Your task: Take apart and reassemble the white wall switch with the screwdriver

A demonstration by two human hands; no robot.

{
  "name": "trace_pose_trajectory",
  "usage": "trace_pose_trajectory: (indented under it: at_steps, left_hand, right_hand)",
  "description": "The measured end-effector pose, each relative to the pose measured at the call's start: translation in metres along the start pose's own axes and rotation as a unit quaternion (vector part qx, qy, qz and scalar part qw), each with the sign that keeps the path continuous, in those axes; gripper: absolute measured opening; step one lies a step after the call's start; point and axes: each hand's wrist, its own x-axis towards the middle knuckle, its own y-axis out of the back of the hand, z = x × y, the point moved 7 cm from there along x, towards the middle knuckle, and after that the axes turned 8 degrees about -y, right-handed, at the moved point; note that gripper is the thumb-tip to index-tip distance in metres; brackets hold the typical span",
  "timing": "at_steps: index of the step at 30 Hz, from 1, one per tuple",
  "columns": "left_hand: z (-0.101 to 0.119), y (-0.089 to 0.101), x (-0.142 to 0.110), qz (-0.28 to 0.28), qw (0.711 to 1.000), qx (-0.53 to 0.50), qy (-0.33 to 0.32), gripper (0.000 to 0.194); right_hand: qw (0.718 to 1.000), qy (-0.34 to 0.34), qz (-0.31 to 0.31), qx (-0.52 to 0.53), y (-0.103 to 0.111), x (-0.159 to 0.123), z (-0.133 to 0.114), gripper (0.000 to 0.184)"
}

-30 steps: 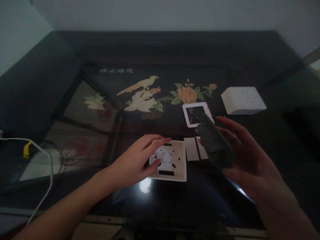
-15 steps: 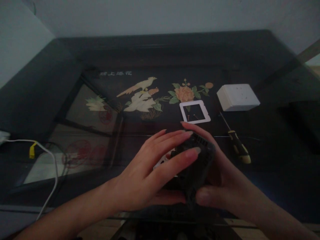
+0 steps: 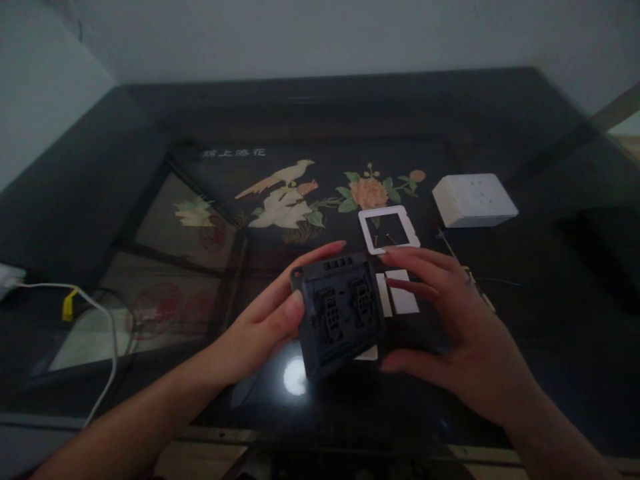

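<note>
My left hand (image 3: 273, 317) grips the left edge of a black wall switch base (image 3: 345, 317), thumb on its front and fingers behind it. The base is tilted, its face with two dark mechanisms turned towards me. Right of it, my right hand (image 3: 445, 313) is open, thumb and fingers spread apart with nothing between them. White flat pieces (image 3: 404, 293) lie on the table beyond the base, partly covered by it and by my right fingers. Just past those fingertips lies a white square frame (image 3: 413, 232), with two small screws (image 3: 390, 239) seen inside its opening.
A white box with socket holes (image 3: 475, 199) stands at the back right. A screwdriver (image 3: 450, 247) lies mostly hidden behind my right hand. At the left, a white cable (image 3: 114, 333) with a yellow tag (image 3: 70, 303) runs over the glass-topped table (image 3: 300, 113).
The switch base has moved left and turned so its inner face shows. My right hand has let go and moved right, its fingers spreading. White pieces on the table have come into view.
</note>
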Motion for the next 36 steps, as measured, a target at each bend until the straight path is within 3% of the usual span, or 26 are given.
trace_pose_trajectory:
  at_steps: [4, 9, 14, 16, 18, 21, 23, 25, 29, 36]
  left_hand:
    - [-0.007, -0.002, -0.001, -0.007, 0.999, -0.035, 0.038, 0.058]
    - [-0.010, -0.004, -0.001, -0.028, 0.998, -0.040, 0.039, 0.056]
    - [-0.008, -0.003, 0.000, -0.031, 0.997, 0.070, 0.024, 0.061]
    - [-0.001, 0.000, 0.003, -0.026, 0.990, 0.136, -0.026, 0.059]
    - [0.012, 0.005, 0.003, -0.011, 0.965, 0.236, -0.116, 0.058]
    - [0.030, 0.008, -0.002, -0.013, 0.878, 0.413, -0.243, 0.063]
    - [0.030, 0.006, -0.006, -0.045, 0.822, 0.509, -0.252, 0.065]
    - [0.023, 0.005, -0.007, -0.082, 0.785, 0.575, -0.213, 0.071]
    - [0.007, 0.004, -0.012, -0.124, 0.763, 0.622, -0.127, 0.089]
    - [-0.004, 0.009, -0.013, -0.116, 0.768, 0.625, -0.084, 0.085]
  right_hand:
    - [0.992, 0.096, -0.036, -0.071, -0.012, -0.003, -0.016, 0.077]
    - [0.986, 0.129, -0.053, -0.089, -0.017, -0.005, -0.021, 0.069]
    - [0.981, 0.154, -0.039, -0.109, -0.016, -0.007, -0.024, 0.067]
    - [0.981, 0.147, -0.014, -0.124, -0.011, -0.008, -0.023, 0.066]
    - [0.983, 0.119, 0.013, -0.139, -0.004, -0.008, -0.019, 0.065]
    - [0.983, 0.081, 0.033, -0.161, 0.001, -0.007, -0.012, 0.064]
    - [0.981, 0.077, 0.019, -0.175, -0.005, -0.004, -0.009, 0.064]
    - [0.979, 0.082, -0.007, -0.184, -0.016, -0.003, -0.007, 0.062]
    - [0.976, 0.088, -0.048, -0.193, -0.036, -0.002, -0.002, 0.057]
    - [0.975, 0.084, -0.065, -0.196, -0.044, -0.004, 0.004, 0.054]
